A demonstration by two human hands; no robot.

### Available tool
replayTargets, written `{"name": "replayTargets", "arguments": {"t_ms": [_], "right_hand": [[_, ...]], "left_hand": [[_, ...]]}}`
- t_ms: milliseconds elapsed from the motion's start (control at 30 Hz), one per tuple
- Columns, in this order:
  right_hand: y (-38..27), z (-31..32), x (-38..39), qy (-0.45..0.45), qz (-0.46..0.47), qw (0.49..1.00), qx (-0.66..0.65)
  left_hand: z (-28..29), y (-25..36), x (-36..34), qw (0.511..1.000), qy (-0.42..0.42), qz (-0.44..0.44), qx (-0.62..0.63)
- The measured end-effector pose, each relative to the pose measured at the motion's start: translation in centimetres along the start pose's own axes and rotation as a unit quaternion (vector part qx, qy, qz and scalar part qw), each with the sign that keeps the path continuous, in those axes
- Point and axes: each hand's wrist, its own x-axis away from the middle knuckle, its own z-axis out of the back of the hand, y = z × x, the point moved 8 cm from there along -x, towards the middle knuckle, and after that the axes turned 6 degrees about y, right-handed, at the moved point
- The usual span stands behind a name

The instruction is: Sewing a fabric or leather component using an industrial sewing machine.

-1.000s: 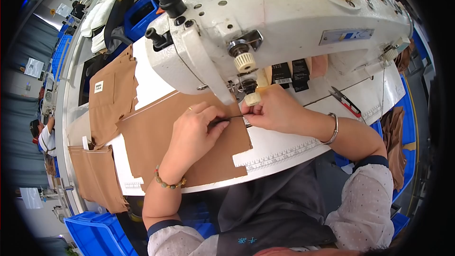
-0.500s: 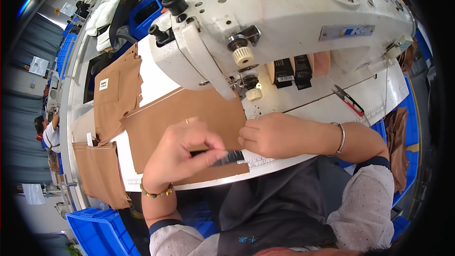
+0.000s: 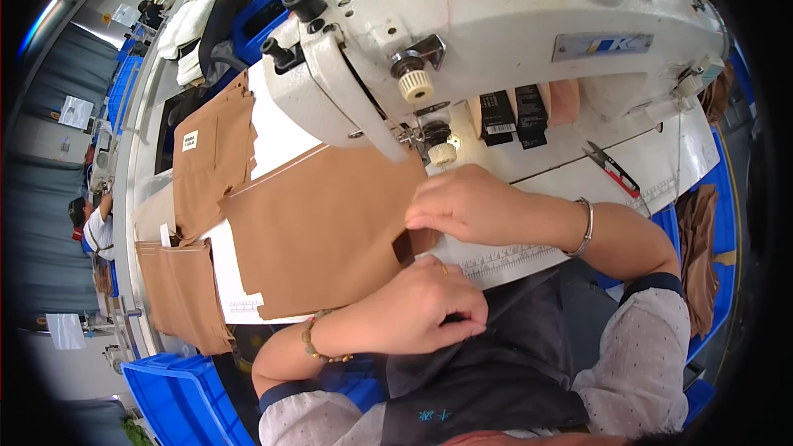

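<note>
White sewing table [image 3: 277, 144]: one brown fabric panel [image 3: 330, 223], spread to the front edge, its right side pinched by the right hand [image 3: 471, 206], presumably for steadiness; left hand [image 3: 425, 306], fingertips drawn together, hangs past that edge.

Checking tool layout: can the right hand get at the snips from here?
Likely yes: the snips lie uncovered on the white table, with nothing visible between them and the right hand.
</note>
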Motion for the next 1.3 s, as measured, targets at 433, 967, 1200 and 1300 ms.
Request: {"name": "replayTargets", "arguments": {"t_ms": [433,967,1200,1300], "right_hand": [[0.0,6.3,-0.2,0.175,-0.047,0.957,0.226],[1.5,3.7,0.6,0.058,-0.043,0.941,0.331],[1.7,2.0,0.3,0.008,-0.020,0.942,0.334],[2.1,1.6,0.4,0.004,-0.016,0.940,0.341]], "left_hand": [[11.9,-12.5,-0.2,0.906,0.208,0.349,-0.119],[12.5,-11.4,-1.5,0.908,0.232,0.341,-0.077],[12.6,-13.4,-0.9,0.901,0.222,0.360,-0.092],[12.7,-12.5,-1.2,0.899,0.222,0.363,-0.104]]}}
